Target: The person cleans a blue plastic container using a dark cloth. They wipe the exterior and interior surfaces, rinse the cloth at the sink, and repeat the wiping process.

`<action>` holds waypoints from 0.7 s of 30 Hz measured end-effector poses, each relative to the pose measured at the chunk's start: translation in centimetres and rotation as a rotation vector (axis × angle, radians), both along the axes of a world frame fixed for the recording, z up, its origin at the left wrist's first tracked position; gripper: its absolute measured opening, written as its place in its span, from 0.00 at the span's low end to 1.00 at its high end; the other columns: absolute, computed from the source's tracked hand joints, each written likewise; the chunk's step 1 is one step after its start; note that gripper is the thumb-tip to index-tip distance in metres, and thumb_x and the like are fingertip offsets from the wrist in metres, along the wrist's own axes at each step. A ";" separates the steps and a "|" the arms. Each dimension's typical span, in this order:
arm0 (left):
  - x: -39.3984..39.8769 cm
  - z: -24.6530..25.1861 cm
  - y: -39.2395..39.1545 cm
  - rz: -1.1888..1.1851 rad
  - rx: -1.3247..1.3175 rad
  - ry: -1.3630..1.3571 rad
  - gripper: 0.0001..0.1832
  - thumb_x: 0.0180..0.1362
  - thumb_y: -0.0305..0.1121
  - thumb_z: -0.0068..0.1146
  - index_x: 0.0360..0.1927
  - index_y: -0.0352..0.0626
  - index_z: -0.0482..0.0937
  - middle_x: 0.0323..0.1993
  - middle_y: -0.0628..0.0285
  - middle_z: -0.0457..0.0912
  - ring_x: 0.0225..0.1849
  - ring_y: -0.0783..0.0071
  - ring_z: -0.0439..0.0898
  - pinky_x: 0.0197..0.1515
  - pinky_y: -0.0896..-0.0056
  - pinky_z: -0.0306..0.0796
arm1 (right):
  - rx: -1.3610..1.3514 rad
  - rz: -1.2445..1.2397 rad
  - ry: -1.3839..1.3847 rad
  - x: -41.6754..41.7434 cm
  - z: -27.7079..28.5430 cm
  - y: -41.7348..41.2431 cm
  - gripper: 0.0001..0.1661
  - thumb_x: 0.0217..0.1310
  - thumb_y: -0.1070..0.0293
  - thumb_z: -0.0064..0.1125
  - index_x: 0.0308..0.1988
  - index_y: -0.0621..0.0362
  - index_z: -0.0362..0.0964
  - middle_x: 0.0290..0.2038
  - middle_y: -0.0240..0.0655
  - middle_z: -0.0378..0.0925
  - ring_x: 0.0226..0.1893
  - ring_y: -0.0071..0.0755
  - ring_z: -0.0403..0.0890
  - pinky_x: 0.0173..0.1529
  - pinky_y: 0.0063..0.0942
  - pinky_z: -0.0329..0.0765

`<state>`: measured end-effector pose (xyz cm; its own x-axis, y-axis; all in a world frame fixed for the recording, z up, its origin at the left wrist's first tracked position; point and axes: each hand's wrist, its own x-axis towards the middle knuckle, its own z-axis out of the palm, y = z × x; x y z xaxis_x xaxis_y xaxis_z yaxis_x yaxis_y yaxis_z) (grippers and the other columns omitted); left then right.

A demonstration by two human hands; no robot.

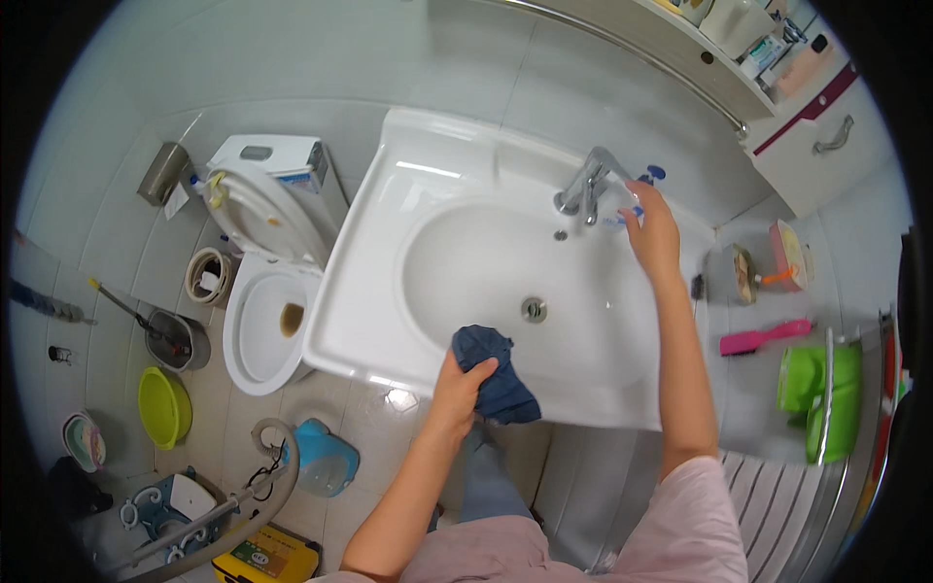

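A crumpled dark blue cloth is in my left hand, pinched under the thumb. The hand is above the front rim of the white washbasin. My right hand is at the back right of the basin, just right of the chrome faucet. Its thumb and fingers curve about a clear bottle with blue markings. Whether they grip it, I cannot tell, since the hand hides much of it. A blue bottle top shows behind the fingers. The drain is uncovered in the bowl.
A toilet with raised lid adjoins the basin's left side. On the floor are a blue plastic container and a yellow box. A pink hairbrush and green holder are at right. A shelf overhangs the back right.
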<state>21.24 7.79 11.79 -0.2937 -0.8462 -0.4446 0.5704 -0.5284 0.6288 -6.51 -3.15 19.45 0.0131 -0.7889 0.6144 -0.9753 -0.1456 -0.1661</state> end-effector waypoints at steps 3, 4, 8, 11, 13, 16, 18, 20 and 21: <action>-6.7 -3.7 -4.7 -0.067 0.006 -0.093 0.22 0.45 0.20 0.50 0.47 0.39 0.65 0.40 0.61 0.71 0.43 0.70 0.70 0.46 0.72 0.65 | 0.188 -0.047 0.211 -4.2 0.2 -6.7 0.23 0.52 0.64 0.50 0.51 0.46 0.62 0.41 0.42 0.68 0.36 0.46 0.73 0.37 0.37 0.72; -8.7 -4.9 -6.0 -0.078 0.021 -0.086 0.22 0.45 0.20 0.49 0.47 0.40 0.65 0.41 0.61 0.71 0.43 0.70 0.70 0.46 0.72 0.65 | 0.312 -0.091 0.231 -4.1 -0.4 -8.1 0.23 0.54 0.61 0.48 0.52 0.43 0.61 0.38 0.43 0.69 0.34 0.46 0.73 0.36 0.37 0.72; -14.3 -8.4 -9.9 -0.078 0.122 -0.053 0.22 0.46 0.21 0.50 0.47 0.41 0.65 0.40 0.60 0.72 0.43 0.68 0.71 0.45 0.70 0.67 | 0.571 -0.120 0.273 -3.1 -2.8 -11.9 0.22 0.59 0.54 0.39 0.54 0.37 0.58 0.29 0.45 0.71 0.27 0.48 0.74 0.31 0.37 0.71; -17.1 -9.8 -11.5 -0.102 0.180 -0.059 0.22 0.46 0.21 0.51 0.47 0.41 0.65 0.41 0.60 0.72 0.43 0.68 0.71 0.45 0.70 0.68 | 0.548 0.012 0.327 -4.9 -2.8 -13.0 0.21 0.59 0.53 0.38 0.53 0.39 0.59 0.20 0.42 0.71 0.22 0.45 0.74 0.26 0.36 0.71; -18.7 -10.6 -12.2 -0.125 0.158 -0.061 0.21 0.46 0.22 0.52 0.47 0.41 0.65 0.40 0.60 0.72 0.42 0.70 0.72 0.43 0.72 0.68 | 0.608 0.097 0.329 -5.4 -1.9 -14.0 0.21 0.60 0.53 0.37 0.52 0.41 0.60 0.19 0.42 0.71 0.21 0.44 0.73 0.25 0.36 0.70; -20.2 -11.5 -12.7 -0.146 0.200 -0.126 0.20 0.46 0.23 0.52 0.46 0.41 0.66 0.38 0.61 0.72 0.39 0.71 0.73 0.41 0.73 0.69 | 0.608 0.120 0.350 -5.7 -2.0 -14.3 0.22 0.60 0.53 0.36 0.54 0.41 0.59 0.15 0.43 0.69 0.16 0.47 0.70 0.23 0.36 0.69; -20.3 -11.8 -12.6 -0.157 0.226 -0.135 0.20 0.46 0.23 0.52 0.45 0.40 0.66 0.36 0.61 0.72 0.37 0.71 0.73 0.39 0.74 0.69 | 0.568 0.103 0.377 -6.0 -2.3 -14.3 0.22 0.60 0.53 0.37 0.54 0.40 0.59 0.15 0.42 0.69 0.15 0.46 0.70 0.22 0.35 0.69; -20.4 -11.7 -12.5 -0.134 0.303 -0.150 0.18 0.48 0.24 0.51 0.44 0.39 0.66 0.35 0.61 0.73 0.36 0.72 0.74 0.37 0.74 0.70 | 0.538 0.077 0.398 -6.0 -2.6 -14.0 0.22 0.60 0.53 0.37 0.54 0.39 0.59 0.15 0.42 0.69 0.15 0.44 0.70 0.21 0.34 0.68; -20.1 -11.6 -12.4 -0.118 0.342 -0.161 0.17 0.48 0.24 0.50 0.44 0.39 0.67 0.35 0.61 0.73 0.35 0.72 0.74 0.36 0.74 0.70 | 0.526 0.065 0.403 -5.6 -2.6 -13.9 0.22 0.60 0.53 0.37 0.54 0.39 0.59 0.15 0.42 0.68 0.15 0.43 0.70 0.21 0.34 0.68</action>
<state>1.14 -4.63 0.19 -0.2836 -0.6060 -0.7432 0.4018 -0.7788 0.4817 -12.09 -17.02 16.89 0.2186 -0.9721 0.0848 -0.9680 -0.2051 0.1446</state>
